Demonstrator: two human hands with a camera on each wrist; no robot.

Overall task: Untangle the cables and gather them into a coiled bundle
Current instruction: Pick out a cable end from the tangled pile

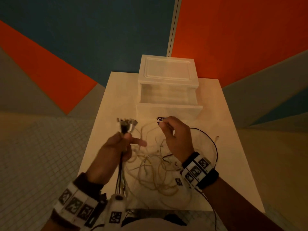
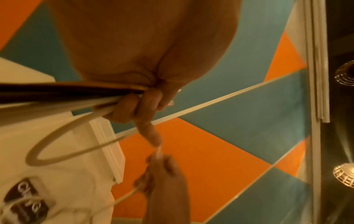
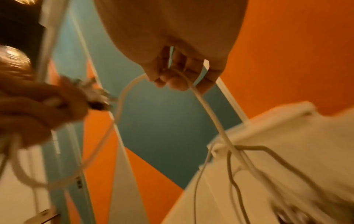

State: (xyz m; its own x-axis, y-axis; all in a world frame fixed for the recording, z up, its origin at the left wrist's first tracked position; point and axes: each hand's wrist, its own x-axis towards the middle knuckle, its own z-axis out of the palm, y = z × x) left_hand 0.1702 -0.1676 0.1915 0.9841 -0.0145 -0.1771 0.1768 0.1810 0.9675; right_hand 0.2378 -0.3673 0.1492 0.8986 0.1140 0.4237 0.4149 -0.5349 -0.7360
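Observation:
A loose tangle of white and black cables lies on the white table. My left hand is raised above the table's left side and grips a bunch of cable ends, the plugs sticking up from the fist and the cords hanging below; its forefinger points right. In the left wrist view the fingers wrap the black and white cords. My right hand pinches a single white cable above the tangle, and this cable loops toward the left hand.
A white plastic drawer unit stands at the table's far end, its drawer pulled out toward me. A black cable arcs along the table's right side. Tiled floor lies to the left and orange and blue walls stand behind.

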